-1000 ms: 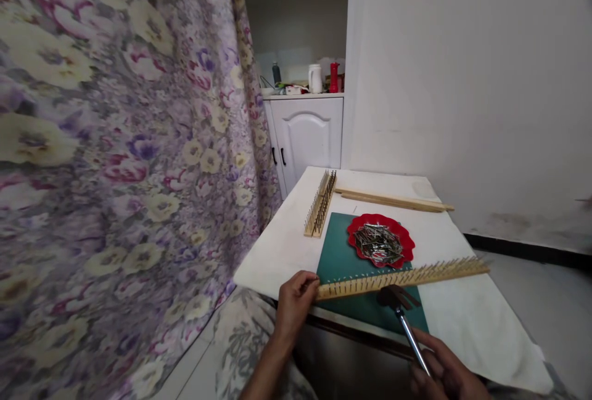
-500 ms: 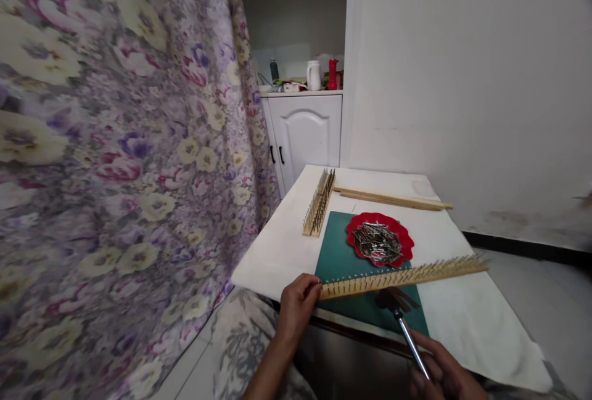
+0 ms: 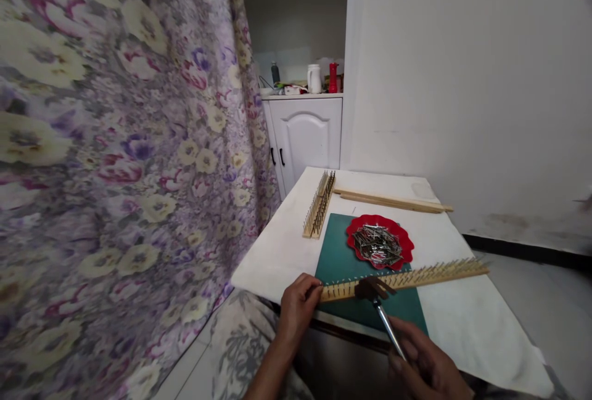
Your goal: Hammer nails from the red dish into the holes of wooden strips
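Note:
My left hand is closed at the near-left end of a long wooden strip, thumb and fingertips pinched there; whether a nail is also between them is hidden. Rows of nails stand up along the strip, which lies slantwise over a green mat. In my right hand is a hammer, gripped by its shiny metal handle. Its dark head is over the strip, a short way right of my left fingers, and looks blurred. Just behind the strip sits a red scalloped dish heaped with loose nails.
Wooden strips studded with upright nails lie at the table's far left. Plain wooden strips lie along the back of the white-covered table. A flowered curtain hangs at left, and a white wall rises behind on the right.
My right hand has moved the hammer left and upward, bringing its head from in front of the strip to over it. The left hand stays at the strip's end.

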A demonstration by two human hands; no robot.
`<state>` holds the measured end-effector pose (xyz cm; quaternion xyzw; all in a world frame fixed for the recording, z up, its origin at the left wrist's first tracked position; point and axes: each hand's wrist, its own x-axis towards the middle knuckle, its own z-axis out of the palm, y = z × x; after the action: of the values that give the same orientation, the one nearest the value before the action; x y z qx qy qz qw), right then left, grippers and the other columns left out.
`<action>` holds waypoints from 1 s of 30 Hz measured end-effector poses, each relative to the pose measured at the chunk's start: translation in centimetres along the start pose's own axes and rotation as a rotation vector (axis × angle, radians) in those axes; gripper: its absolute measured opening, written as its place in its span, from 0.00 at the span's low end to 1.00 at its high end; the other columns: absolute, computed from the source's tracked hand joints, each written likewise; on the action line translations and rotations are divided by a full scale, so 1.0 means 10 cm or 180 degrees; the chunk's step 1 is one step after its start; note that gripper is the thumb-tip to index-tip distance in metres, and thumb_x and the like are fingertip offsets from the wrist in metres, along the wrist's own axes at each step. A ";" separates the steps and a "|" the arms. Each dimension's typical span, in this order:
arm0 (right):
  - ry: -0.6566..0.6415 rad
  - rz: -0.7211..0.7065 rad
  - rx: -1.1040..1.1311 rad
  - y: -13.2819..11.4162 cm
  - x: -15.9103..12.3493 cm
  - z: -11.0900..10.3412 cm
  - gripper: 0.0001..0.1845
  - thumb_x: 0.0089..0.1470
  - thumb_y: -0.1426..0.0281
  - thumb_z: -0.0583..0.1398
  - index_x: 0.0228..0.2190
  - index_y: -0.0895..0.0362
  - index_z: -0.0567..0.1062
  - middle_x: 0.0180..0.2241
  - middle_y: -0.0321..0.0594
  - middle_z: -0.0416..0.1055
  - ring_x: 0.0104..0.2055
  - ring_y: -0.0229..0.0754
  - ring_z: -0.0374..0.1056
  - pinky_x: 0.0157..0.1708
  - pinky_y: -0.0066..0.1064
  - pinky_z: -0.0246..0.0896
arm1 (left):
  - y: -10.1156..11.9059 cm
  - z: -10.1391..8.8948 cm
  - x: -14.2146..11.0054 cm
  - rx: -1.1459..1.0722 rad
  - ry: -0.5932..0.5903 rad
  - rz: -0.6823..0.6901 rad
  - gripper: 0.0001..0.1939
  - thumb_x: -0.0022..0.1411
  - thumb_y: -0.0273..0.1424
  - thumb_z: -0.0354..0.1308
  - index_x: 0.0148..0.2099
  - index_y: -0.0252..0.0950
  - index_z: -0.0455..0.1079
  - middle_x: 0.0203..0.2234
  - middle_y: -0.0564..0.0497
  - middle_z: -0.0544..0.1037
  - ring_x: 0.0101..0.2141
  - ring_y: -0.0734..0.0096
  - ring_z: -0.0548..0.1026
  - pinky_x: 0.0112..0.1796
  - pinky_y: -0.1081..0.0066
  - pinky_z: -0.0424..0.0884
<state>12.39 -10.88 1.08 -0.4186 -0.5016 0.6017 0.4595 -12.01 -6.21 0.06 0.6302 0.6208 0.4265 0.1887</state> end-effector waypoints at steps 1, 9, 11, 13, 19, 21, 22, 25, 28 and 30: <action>-0.0174 -0.0024 -0.0089 -0.05 0.06 0.05 0.26 0.50 0.53 0.60 0.48 0.54 0.69 0.29 0.40 0.77 0.23 0.41 0.67 0.24 0.29 0.63 | 0.00 0.00 0.00 -0.0011 0.0014 -0.0008 0.07 0.58 0.28 0.52 0.29 0.37 0.71 0.27 0.52 0.73 0.31 0.70 0.71 0.33 0.75 0.64; -0.0897 -0.0493 -0.0866 -0.20 0.37 0.44 0.22 0.50 0.74 0.57 0.49 0.55 0.69 0.26 0.35 0.74 0.26 0.43 0.68 0.30 0.31 0.63 | -0.04 0.04 -0.01 -0.0030 0.0005 -0.0088 0.07 0.57 0.27 0.52 0.28 0.37 0.69 0.26 0.54 0.71 0.30 0.72 0.70 0.31 0.76 0.63; -0.0900 -0.0566 -0.1030 -0.15 0.39 0.48 0.23 0.50 0.76 0.57 0.49 0.55 0.69 0.25 0.34 0.73 0.25 0.42 0.67 0.28 0.31 0.62 | -0.05 0.04 -0.02 -0.0042 -0.0014 -0.0093 0.07 0.57 0.26 0.51 0.28 0.37 0.69 0.25 0.54 0.70 0.29 0.72 0.69 0.31 0.76 0.62; -0.0890 -0.0596 -0.1113 -0.11 0.39 0.49 0.23 0.50 0.76 0.57 0.50 0.56 0.69 0.23 0.34 0.73 0.25 0.43 0.68 0.28 0.31 0.62 | -0.06 0.05 -0.02 -0.0059 -0.0023 -0.0084 0.07 0.56 0.25 0.51 0.28 0.37 0.69 0.25 0.54 0.70 0.30 0.72 0.69 0.31 0.76 0.62; -0.0739 -0.0658 -0.0828 -0.13 0.38 0.52 0.23 0.51 0.74 0.57 0.50 0.54 0.69 0.34 0.41 0.78 0.31 0.45 0.72 0.37 0.34 0.68 | -0.06 0.04 -0.02 -0.0042 0.0010 -0.0094 0.07 0.56 0.26 0.52 0.27 0.36 0.67 0.24 0.54 0.69 0.29 0.72 0.69 0.31 0.75 0.62; -0.0765 -0.0628 -0.0919 -0.14 0.39 0.52 0.22 0.51 0.73 0.57 0.50 0.54 0.70 0.31 0.39 0.78 0.30 0.45 0.72 0.34 0.33 0.69 | -0.06 0.04 -0.02 -0.0056 0.0031 -0.0096 0.07 0.56 0.26 0.52 0.27 0.36 0.68 0.24 0.54 0.69 0.29 0.72 0.69 0.30 0.75 0.62; -0.0791 -0.0618 -0.0990 -0.14 0.39 0.52 0.22 0.51 0.73 0.58 0.49 0.54 0.71 0.28 0.37 0.78 0.28 0.45 0.72 0.32 0.32 0.69 | -0.06 0.04 -0.03 -0.0078 0.0026 -0.0093 0.07 0.56 0.26 0.52 0.27 0.36 0.68 0.24 0.54 0.70 0.29 0.72 0.69 0.30 0.75 0.62; -0.0803 -0.0686 -0.1135 -0.14 0.40 0.51 0.22 0.51 0.72 0.57 0.49 0.54 0.71 0.26 0.35 0.77 0.26 0.43 0.70 0.29 0.31 0.68 | -0.06 0.04 -0.04 -0.0121 0.0011 -0.0097 0.07 0.56 0.26 0.51 0.27 0.37 0.69 0.24 0.54 0.70 0.29 0.71 0.69 0.30 0.75 0.63; -0.0761 -0.0779 -0.1158 -0.13 0.39 0.50 0.23 0.51 0.72 0.58 0.50 0.54 0.71 0.26 0.35 0.77 0.26 0.43 0.70 0.30 0.31 0.67 | -0.06 0.04 -0.04 -0.0080 0.0006 -0.0113 0.07 0.56 0.26 0.52 0.27 0.37 0.68 0.24 0.54 0.70 0.29 0.71 0.69 0.31 0.75 0.63; -0.0777 -0.0757 -0.1224 -0.13 0.39 0.49 0.23 0.51 0.72 0.58 0.50 0.53 0.71 0.24 0.35 0.76 0.25 0.43 0.69 0.31 0.31 0.67 | -0.06 0.04 -0.04 -0.0073 -0.0003 -0.0114 0.08 0.56 0.26 0.51 0.26 0.37 0.68 0.24 0.54 0.70 0.29 0.71 0.69 0.30 0.75 0.63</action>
<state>6.91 -8.06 2.95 -0.3605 -0.7043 0.4831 0.3750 -12.05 -6.36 -0.74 0.6170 0.6269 0.4298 0.2039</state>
